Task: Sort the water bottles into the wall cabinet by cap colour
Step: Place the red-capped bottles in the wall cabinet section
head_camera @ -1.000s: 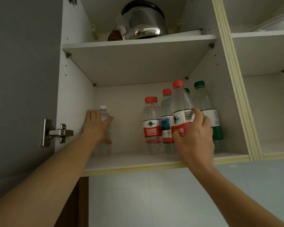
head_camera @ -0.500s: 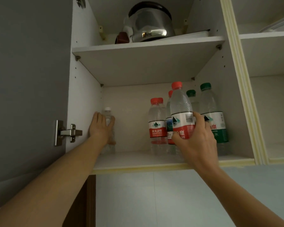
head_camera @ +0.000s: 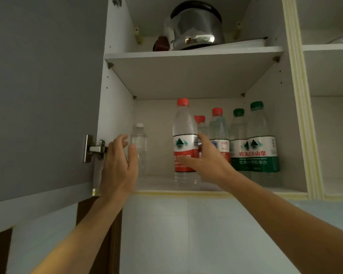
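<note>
While my right hand works the middle of the shelf, this is how things stand:

Right hand (head_camera: 205, 161): thumb and fingers curled round the label of the front red-capped bottle (head_camera: 184, 139), which stands upright on the lower shelf (head_camera: 158, 183).

What just changed: a moment ago this bottle sat tight against the other reds; now I have slid it leftward, so it stands apart from them, towards the middle of the shelf.

Left hand (head_camera: 120, 165): fingers straight and loosely spread, thumb up beside the white-capped bottle (head_camera: 140, 147) (touching it or just off it, I cannot tell). Earlier this hand was wrapped round that bottle; now it has let go and is drawing back.

White group: that single clear bottle, upright at the far left near the cabinet wall (head_camera: 115, 115).

Red group: two more red-capped bottles (head_camera: 218, 131) behind and right of the one I hold.

Green group: two green-capped bottles (head_camera: 259, 139) at the far right, side by side, labels touching.

Reading for the task: white looks placed; red is being spaced out in front; green seems settled.

Top shelf: a steel kettle (head_camera: 196, 26), not part of the job.

Next: I judge I need only release the red bottle once it stands steady.
</note>
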